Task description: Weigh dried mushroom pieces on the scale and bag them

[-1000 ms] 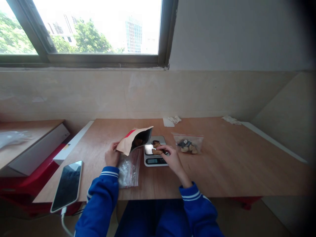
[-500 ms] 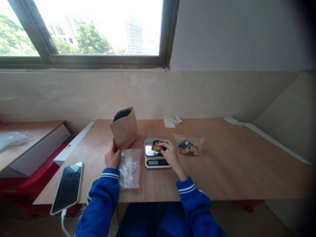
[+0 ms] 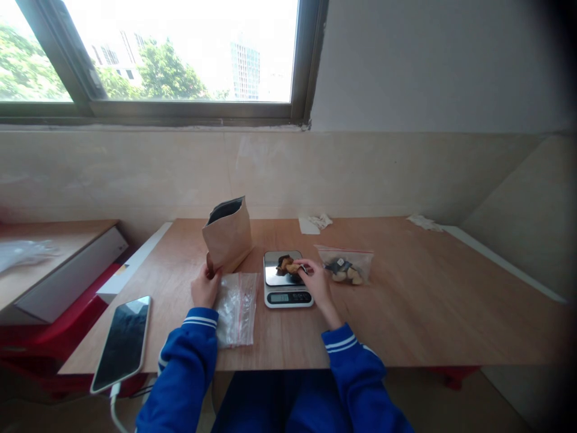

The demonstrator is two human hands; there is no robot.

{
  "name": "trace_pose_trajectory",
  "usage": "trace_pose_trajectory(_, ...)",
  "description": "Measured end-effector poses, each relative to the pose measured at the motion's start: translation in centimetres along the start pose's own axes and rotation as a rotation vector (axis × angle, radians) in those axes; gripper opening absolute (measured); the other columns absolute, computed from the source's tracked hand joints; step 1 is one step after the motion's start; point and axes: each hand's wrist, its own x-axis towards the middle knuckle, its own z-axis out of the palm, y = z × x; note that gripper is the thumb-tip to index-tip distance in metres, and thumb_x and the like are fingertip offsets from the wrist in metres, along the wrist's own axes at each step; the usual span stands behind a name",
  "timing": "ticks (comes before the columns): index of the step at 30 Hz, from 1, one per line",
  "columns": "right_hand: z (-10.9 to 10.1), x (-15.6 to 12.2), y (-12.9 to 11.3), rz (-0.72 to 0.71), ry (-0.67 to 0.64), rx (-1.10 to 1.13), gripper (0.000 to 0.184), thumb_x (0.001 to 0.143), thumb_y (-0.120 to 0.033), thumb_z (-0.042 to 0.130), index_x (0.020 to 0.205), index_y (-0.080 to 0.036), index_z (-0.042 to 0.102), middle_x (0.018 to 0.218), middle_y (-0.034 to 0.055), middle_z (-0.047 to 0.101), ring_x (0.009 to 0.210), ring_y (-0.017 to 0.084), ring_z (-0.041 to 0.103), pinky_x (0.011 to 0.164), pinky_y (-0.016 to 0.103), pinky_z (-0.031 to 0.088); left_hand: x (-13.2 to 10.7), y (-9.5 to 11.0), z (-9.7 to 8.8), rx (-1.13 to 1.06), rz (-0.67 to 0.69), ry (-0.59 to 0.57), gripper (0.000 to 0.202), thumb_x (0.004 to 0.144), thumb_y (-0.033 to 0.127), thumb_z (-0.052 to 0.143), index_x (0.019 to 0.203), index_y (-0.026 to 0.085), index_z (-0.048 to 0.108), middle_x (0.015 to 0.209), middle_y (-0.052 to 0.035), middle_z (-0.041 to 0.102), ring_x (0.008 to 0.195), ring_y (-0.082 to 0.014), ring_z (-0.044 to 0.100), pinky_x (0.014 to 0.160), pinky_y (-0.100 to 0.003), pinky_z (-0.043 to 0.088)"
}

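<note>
The right hand (image 3: pixel 318 284) has its fingers together on a tan chunk (image 3: pixel 293 269) over the kitchen scale (image 3: pixel 288 298); it appears light and brittle, so grip gently at the edges. The left hand (image 3: pixel 205 288) clamps the paper bag (image 3: pixel 228 236).

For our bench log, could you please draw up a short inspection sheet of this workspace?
Surface: plywood table top.
Job's things: digital scale with brown pieces on its steel plate; kraft paper pouch, mouth upward; zip bag holding tan and dark pieces; clear zip bag lying flat.
Clutter: white paper scraps at the back edge.
Hands: left hand grips the pouch; right hand pinches a tan piece over the scale.
Cables: white cable from the phone.
Surroundings: window with trees outside; side shelf at left.
</note>
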Motion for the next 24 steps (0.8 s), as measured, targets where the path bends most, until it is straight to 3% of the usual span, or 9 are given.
trace_pose_trajectory(4,0.0,0.5,0.0,-0.031,0.046,0.0,0.019,0.078,-0.025,0.057,0.09,-0.019,0.071,0.108,0.0096,0.065,0.105,0.024,0.058,0.09,0.041,0.046,0.0,0.0,0.0,-0.007,0.001,0.004,0.042,0.079,0.053,0.053,0.107,0.023,0.064,0.095,-0.0074,0.073,0.089,-0.0258,0.067,0.07,-0.029,0.045)
trace_pose_trajectory(9,-0.1,0.5,-0.9,-0.054,0.138,0.004,0.019,0.08,-0.025,0.058,0.092,-0.02,0.071,0.101,0.0083,0.061,0.098,0.022,0.058,0.086,0.038,0.048,0.0,-0.2,0.1,-0.013,0.008,0.015,0.041,0.078,0.052,0.053,0.104,0.024,0.065,0.094,-0.0073,0.073,0.088,-0.0256,0.067,0.071,-0.029,0.045)
trace_pose_trajectory(13,0.5,-0.3,-2.8,-0.162,0.061,-0.094,0.019,0.084,-0.021,0.056,0.094,-0.023,0.072,0.097,0.0065,0.06,0.095,0.02,0.057,0.086,0.036,0.046,0.0,-0.2,0.1,-0.003,0.005,0.016,0.041,0.078,0.052,0.053,0.105,0.023,0.065,0.093,-0.0069,0.073,0.087,-0.0256,0.067,0.069,-0.028,0.044)
trace_pose_trajectory(17,1.6,-1.0,-4.2,-0.313,-0.023,-0.357,0.021,0.085,-0.016,0.057,0.094,-0.026,0.073,0.099,0.0062,0.062,0.095,0.022,0.054,0.086,0.039,0.041,0.0,-0.1,0.1,-0.001,0.006,0.009,0.041,0.079,0.052,0.053,0.106,0.023,0.065,0.094,-0.0073,0.073,0.088,-0.0258,0.067,0.07,-0.028,0.044)
trace_pose_trajectory(20,2.4,-1.2,-4.2,-0.403,-0.098,-0.508,0.023,0.085,-0.012,0.058,0.094,-0.028,0.073,0.101,0.0064,0.063,0.1,0.023,0.053,0.088,0.04,0.038,0.0,-0.1,0.1,-0.006,0.0,0.008,0.042,0.079,0.052,0.053,0.107,0.024,0.065,0.094,-0.0074,0.073,0.088,-0.026,0.067,0.07,-0.029,0.045)
trace_pose_trajectory(24,2.7,-1.5,-3.7,-0.446,-0.19,-0.537,0.03,0.082,-0.005,0.057,0.091,-0.028,0.073,0.105,0.006,0.064,0.103,0.024,0.052,0.089,0.039,0.036,0.0,-0.1,0.1,-0.009,-0.002,0.02,0.041,0.078,0.051,0.055,0.107,0.025,0.065,0.091,-0.0063,0.073,0.087,-0.0256,0.067,0.07,-0.029,0.045)
